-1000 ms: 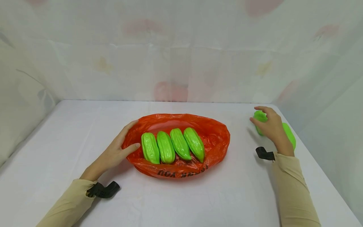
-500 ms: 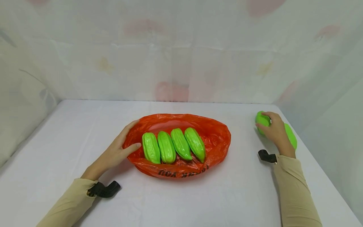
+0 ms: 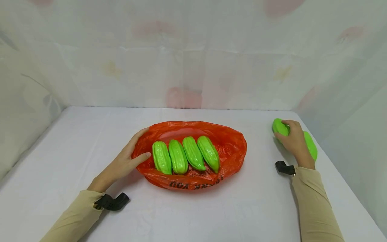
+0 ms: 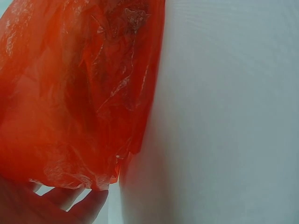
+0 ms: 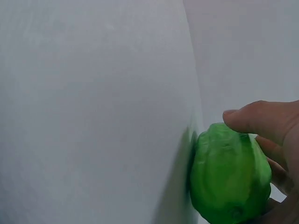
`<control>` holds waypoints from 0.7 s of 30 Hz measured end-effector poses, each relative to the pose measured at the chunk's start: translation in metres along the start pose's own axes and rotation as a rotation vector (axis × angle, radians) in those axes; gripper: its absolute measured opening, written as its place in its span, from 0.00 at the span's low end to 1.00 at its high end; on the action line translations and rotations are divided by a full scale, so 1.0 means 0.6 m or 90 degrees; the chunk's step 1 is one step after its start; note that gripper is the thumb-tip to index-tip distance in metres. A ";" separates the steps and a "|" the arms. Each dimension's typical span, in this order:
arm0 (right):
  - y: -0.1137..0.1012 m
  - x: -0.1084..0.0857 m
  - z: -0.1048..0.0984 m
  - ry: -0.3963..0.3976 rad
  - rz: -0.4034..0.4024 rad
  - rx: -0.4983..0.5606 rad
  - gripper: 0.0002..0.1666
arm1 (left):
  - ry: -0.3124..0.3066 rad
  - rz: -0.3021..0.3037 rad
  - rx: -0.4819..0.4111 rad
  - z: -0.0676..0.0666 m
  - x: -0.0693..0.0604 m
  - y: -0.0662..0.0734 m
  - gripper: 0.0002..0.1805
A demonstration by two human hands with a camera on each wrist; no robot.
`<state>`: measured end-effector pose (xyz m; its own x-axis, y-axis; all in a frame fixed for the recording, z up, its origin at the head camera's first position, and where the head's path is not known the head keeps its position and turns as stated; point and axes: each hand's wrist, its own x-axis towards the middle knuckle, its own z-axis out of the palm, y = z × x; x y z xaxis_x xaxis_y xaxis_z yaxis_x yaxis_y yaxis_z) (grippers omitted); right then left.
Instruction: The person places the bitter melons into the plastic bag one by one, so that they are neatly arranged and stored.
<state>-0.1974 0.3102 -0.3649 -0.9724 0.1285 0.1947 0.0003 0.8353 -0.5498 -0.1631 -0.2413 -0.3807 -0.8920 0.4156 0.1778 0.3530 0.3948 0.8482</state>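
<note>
A red plastic bag [image 3: 231,148] lies spread wide at the middle of the table, with several ribbed green fruits [image 3: 193,153] side by side in it. At its left edge my left hand [image 3: 122,163] holds the rim, thumb inside and fingers outside; the left wrist view shows fingers [image 4: 88,205] against the bag [image 4: 56,116]. At the back right, my right hand [image 3: 294,141] grips another green fruit [image 3: 278,127], thumb on one side and fingers on the other. In the right wrist view that fruit [image 5: 229,175] sits beside the thumb, close to the table.
One more green fruit [image 3: 311,146] lies behind the right hand near the right edge of the white table [image 3: 196,215]. Pale patterned cloth [image 3: 193,60] stands behind the table and at both sides. A black device is strapped at each wrist.
My right hand has lowered and closed its thumb and fingers around the green fruit at the back right. My left hand has stayed at the bag's left edge.
</note>
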 end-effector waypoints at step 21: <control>-0.042 0.000 -0.016 -0.158 0.126 -0.035 0.47 | 0.004 -0.007 0.008 0.001 -0.002 0.004 0.41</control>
<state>-0.1953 0.2942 -0.3434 -0.9793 0.1633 -0.1198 0.2018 0.8357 -0.5108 -0.1613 -0.2406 -0.3793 -0.8979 0.4057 0.1710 0.3462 0.4105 0.8436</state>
